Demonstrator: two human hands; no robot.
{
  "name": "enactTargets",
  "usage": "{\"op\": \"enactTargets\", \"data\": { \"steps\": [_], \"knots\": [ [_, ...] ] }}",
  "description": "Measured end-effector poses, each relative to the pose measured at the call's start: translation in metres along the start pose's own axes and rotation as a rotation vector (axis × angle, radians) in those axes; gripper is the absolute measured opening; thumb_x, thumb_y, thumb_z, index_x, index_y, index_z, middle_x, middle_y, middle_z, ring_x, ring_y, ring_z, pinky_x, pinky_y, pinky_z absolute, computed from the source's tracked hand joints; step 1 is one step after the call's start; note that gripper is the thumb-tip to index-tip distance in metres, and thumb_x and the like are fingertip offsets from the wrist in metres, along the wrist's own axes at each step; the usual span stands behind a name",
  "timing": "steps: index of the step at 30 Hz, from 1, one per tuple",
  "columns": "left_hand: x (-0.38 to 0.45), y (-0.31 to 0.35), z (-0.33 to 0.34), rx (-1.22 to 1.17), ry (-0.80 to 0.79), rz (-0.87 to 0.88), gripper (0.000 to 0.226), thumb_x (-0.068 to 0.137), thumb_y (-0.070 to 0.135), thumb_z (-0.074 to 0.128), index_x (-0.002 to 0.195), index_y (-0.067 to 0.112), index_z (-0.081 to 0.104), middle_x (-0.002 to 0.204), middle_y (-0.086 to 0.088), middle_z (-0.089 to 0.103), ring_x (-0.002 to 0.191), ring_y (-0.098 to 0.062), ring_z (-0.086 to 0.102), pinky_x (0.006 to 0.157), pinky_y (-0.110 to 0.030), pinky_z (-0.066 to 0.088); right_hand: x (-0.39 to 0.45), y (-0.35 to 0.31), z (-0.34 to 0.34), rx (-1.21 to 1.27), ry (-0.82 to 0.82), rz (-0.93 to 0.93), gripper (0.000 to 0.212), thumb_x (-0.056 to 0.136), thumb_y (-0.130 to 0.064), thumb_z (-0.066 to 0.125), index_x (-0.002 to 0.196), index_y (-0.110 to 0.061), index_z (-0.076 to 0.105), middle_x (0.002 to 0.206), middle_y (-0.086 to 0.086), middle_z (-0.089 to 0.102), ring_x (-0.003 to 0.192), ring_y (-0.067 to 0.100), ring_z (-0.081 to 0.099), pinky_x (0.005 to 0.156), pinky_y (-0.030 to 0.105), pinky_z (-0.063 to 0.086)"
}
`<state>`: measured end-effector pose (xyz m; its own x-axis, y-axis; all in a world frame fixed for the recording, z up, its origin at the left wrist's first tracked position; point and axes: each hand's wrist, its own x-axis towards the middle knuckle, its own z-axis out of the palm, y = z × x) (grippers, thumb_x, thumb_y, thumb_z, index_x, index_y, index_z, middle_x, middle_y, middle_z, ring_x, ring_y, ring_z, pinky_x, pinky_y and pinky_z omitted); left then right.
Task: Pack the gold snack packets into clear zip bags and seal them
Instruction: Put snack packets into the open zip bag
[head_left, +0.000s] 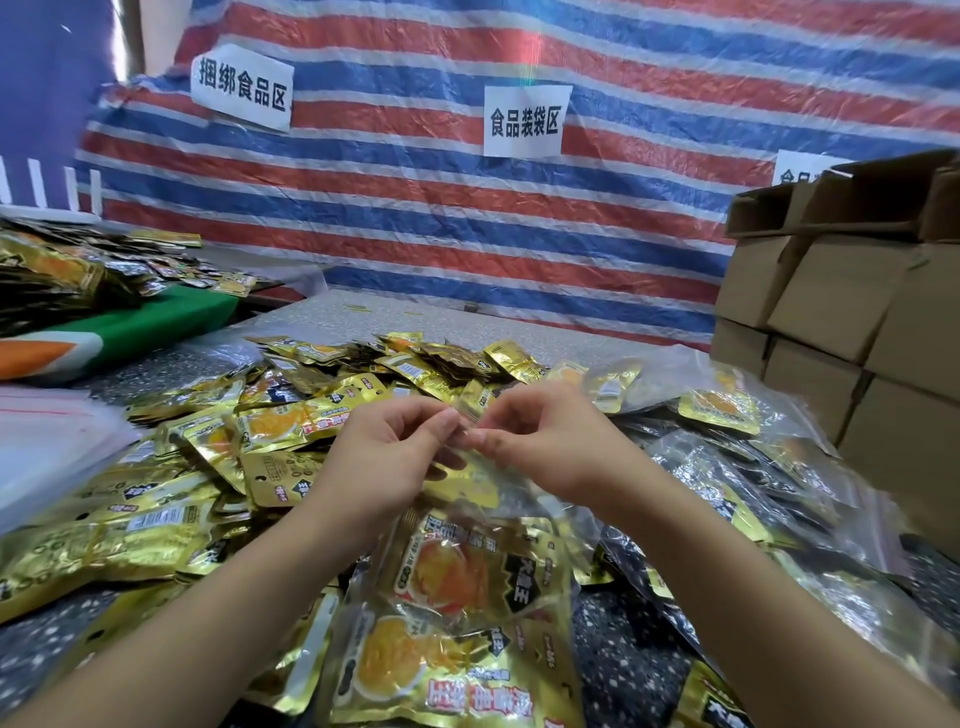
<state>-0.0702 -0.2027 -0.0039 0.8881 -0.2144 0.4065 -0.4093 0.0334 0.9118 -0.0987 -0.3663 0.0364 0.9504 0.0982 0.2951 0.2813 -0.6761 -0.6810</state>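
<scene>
Your left hand (387, 457) and right hand (540, 441) meet fingertip to fingertip above the worktop (628, 660), the fingers of each pinching the top edge of a clear zip bag (467, 587). The bag hangs down from that pinch toward you, its mouth at your fingertips and gold snack packets (467, 571) showing inside it below your wrists. More loose packets (291, 421) lie heaped just beyond and left of your hands, with filled bags (727, 483) piled to the right.
</scene>
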Motion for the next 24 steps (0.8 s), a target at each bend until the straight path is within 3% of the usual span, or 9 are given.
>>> {"op": "enactTargets", "data": {
  "steps": [5, 13, 17, 24],
  "knots": [
    [0.000, 0.000, -0.001, 0.008, -0.026, -0.003, 0.023, 0.098, 0.010, 0.055, 0.083, 0.010, 0.072, 0.071, -0.004, 0.072, 0.065, -0.013, 0.068, 0.059, -0.022, 0.054, 0.000, 0.001, 0.000, 0.012, 0.001, 0.048, 0.019, 0.086, -0.035, 0.076, 0.079, -0.018, 0.072, 0.074, 0.004, 0.069, 0.064, 0.009, 0.058, 0.063, 0.030, 0.048],
    [0.002, -0.004, -0.002, 0.033, -0.020, -0.020, 0.023, 0.099, 0.012, 0.055, 0.084, 0.013, 0.073, 0.078, -0.006, 0.074, 0.069, -0.016, 0.070, 0.061, -0.024, 0.055, 0.005, -0.009, -0.004, 0.018, -0.058, 0.127, 0.026, 0.080, -0.035, 0.080, 0.081, -0.009, 0.074, 0.068, 0.000, 0.064, 0.061, 0.010, 0.054, 0.060, 0.028, 0.044],
    [0.003, -0.005, -0.002, 0.020, -0.019, -0.031, 0.023, 0.099, 0.012, 0.055, 0.085, 0.015, 0.073, 0.077, -0.003, 0.075, 0.068, -0.014, 0.071, 0.058, -0.021, 0.054, 0.008, -0.010, -0.006, 0.007, -0.070, 0.155, 0.025, 0.079, -0.035, 0.082, 0.075, -0.012, 0.072, 0.061, -0.005, 0.062, 0.055, 0.005, 0.051, 0.052, 0.018, 0.042],
    [0.005, -0.007, -0.003, 0.040, -0.031, -0.035, 0.023, 0.099, 0.014, 0.056, 0.083, 0.015, 0.073, 0.075, -0.003, 0.074, 0.069, -0.017, 0.072, 0.059, -0.024, 0.054, 0.010, -0.008, -0.005, -0.007, -0.078, 0.132, 0.031, 0.085, -0.045, 0.073, 0.071, -0.018, 0.073, 0.059, -0.009, 0.066, 0.052, -0.001, 0.055, 0.048, 0.012, 0.044]
  ]
}}
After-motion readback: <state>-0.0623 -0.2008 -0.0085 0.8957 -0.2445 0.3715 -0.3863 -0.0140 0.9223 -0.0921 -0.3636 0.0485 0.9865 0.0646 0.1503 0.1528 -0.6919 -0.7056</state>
